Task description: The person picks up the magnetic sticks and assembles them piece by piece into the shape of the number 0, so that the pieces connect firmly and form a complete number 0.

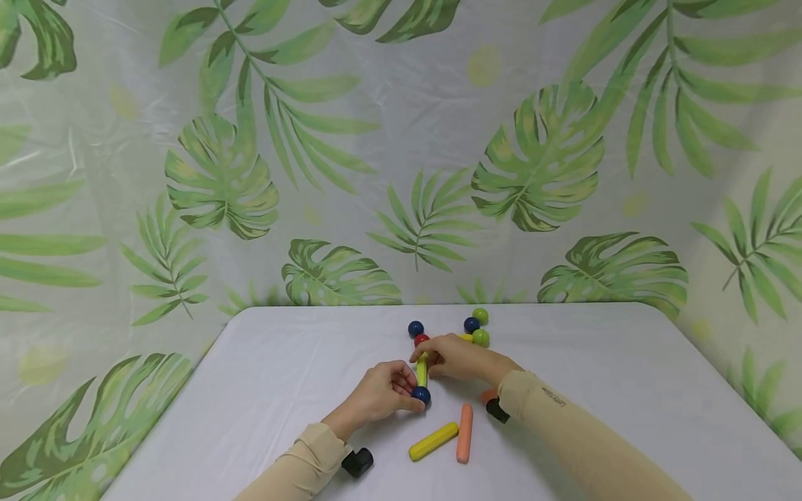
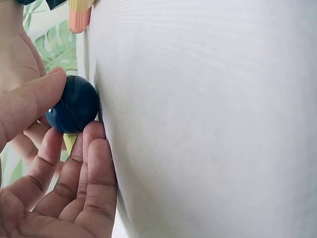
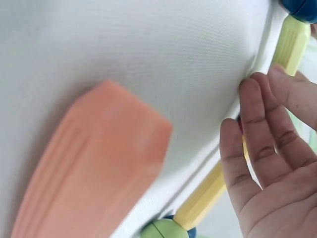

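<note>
A dark blue ball (image 1: 421, 396) sits on the near end of a yellow-green ridged stick (image 1: 422, 374). My left hand (image 1: 379, 393) pinches this ball (image 2: 74, 105) between thumb and fingers, low over the white cloth. At the stick's far part, my right hand (image 1: 460, 356) grips it, thumb on one side and fingers on the other in the right wrist view. Just beyond those fingers is a red ball (image 1: 422, 339). A yellow stick (image 3: 200, 196) runs from behind the right hand to a green ball (image 3: 166, 229).
Nearer me on the white table (image 1: 301, 390) lie a yellow stick (image 1: 434, 441) and an orange stick (image 1: 464, 433). Another orange piece (image 1: 489, 396) shows by the right wrist. Toward the back are blue balls (image 1: 416, 328) and a green ball (image 1: 480, 316). A leaf-patterned curtain (image 1: 401, 174) hangs behind.
</note>
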`<state>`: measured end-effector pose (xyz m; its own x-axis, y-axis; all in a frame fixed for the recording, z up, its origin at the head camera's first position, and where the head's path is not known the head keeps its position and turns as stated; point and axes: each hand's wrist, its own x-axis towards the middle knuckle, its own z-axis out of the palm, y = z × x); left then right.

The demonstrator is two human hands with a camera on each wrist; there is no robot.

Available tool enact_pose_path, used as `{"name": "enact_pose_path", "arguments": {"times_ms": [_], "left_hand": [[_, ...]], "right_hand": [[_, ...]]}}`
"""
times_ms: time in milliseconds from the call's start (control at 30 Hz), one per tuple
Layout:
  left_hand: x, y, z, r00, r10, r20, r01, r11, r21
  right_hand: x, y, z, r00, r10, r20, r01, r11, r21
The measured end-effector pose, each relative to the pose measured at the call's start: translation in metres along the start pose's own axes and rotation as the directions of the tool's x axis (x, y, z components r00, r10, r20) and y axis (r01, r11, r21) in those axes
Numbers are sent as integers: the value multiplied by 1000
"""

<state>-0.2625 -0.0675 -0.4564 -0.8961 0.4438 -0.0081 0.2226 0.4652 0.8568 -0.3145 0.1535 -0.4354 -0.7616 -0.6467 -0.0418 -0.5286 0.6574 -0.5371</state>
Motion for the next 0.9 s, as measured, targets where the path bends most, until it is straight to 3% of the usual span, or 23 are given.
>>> {"name": "enact_pose_path", "arguments": {"times_ms": [200,367,500,667,767,900], "left_hand": [[0,-1,0,1000,-10,24,10,1000,-1],[2,-2,-3,999,7,53,-8,1000,3],[2,-3,-4,997,21,78,-20,1000,-4],[2,-5,-5,994,19,105,-19,1000,-3],[2,-6,-5,993,23,120,-22,1000,-8],[2,-6,-6,990,34,138,-32,999,-17]], "right_hand": [[-23,-8,-4,999,-6,-32,2,995,-102],[-52,-18,-11,999,19,-51,-24,994,-109],[-79,-24,-8,997,71,-43,-74,995,-71],[-106,-29,6,998,66,-24,-66,998,10],[-116,-29,13,999,37,-7,-37,998,50],[-121,-29,20,998,56,21,-58,992,109]]}}
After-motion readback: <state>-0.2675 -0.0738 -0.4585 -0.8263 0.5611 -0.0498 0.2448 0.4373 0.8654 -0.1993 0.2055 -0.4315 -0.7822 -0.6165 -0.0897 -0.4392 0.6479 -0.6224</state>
